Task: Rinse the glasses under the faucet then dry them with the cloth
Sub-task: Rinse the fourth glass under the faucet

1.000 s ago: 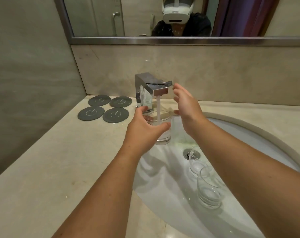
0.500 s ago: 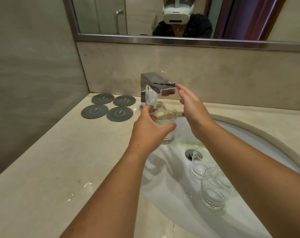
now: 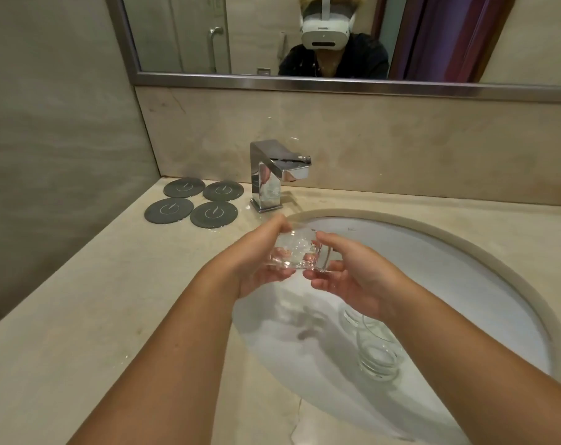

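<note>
The left grip was curled round a clear glass, thumb over the top of it and fingers cupped beneath. The right grip held the same glass from the other side, thumb laid on its upper wall and fingers underneath its right end. Both grips were clamped on that one glass, which was tipped over well off upright between them. It glistened wet, though the blur made it hard to tell which end was the rim.

The glass hung in the air in front of the faucet and below its spout, over the near-left part of the white sink. Both bare forearms reached in from the near edge.

Farther from the faucet, down in the basin toward the near right, stood two more glasses. They were close together and partly hidden behind the right forearm.

The faucet itself was a square chrome block standing on the beige stone table at the far rim of the sink. Left of the faucet, four round dark coasters lay flat on the table in a two-by-two cluster, near the corner of the wall.

Behind and above the faucet ran a stone splashback, and over that a metal-framed mirror. It reflected a person in dark clothing wearing a white headset, with a purple curtain to one side.
</note>
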